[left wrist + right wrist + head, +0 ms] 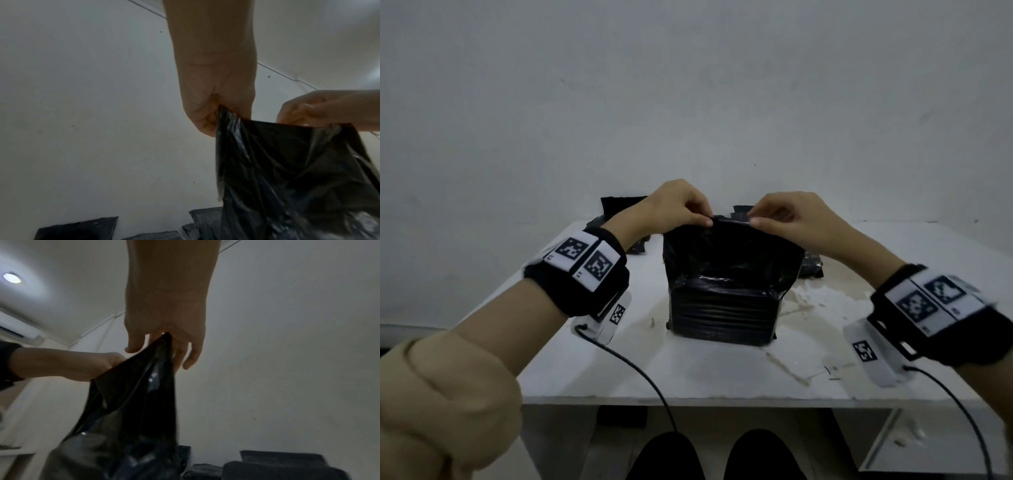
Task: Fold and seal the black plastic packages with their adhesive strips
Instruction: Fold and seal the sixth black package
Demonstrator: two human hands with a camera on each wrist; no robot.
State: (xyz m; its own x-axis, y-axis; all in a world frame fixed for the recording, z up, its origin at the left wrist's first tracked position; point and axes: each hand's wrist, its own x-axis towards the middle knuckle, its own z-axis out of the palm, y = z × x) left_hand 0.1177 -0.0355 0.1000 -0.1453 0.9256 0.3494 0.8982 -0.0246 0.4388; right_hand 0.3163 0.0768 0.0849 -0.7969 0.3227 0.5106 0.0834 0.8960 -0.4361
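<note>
A black plastic package (pixel 726 291) stands upright in the middle of the white table (pixel 592 370), its bulky lower part resting on the surface and its loose top pulled up. My left hand (pixel 681 209) pinches the left end of the top edge. My right hand (pixel 774 216) pinches the right end, close to the left. In the left wrist view the left hand (pixel 213 116) grips the creased plastic (pixel 287 170). The right wrist view shows the right hand (pixel 164 344) holding the upper corner of the black package (pixel 131 410). No adhesive strip can be made out.
Several other black packages (pixel 619 205) lie at the back of the table by the wall, also seen low in the right wrist view (pixel 283 467). Pale paper strips (pixel 787 370) lie on the table at right. Cables hang from both wrist cameras over the front edge.
</note>
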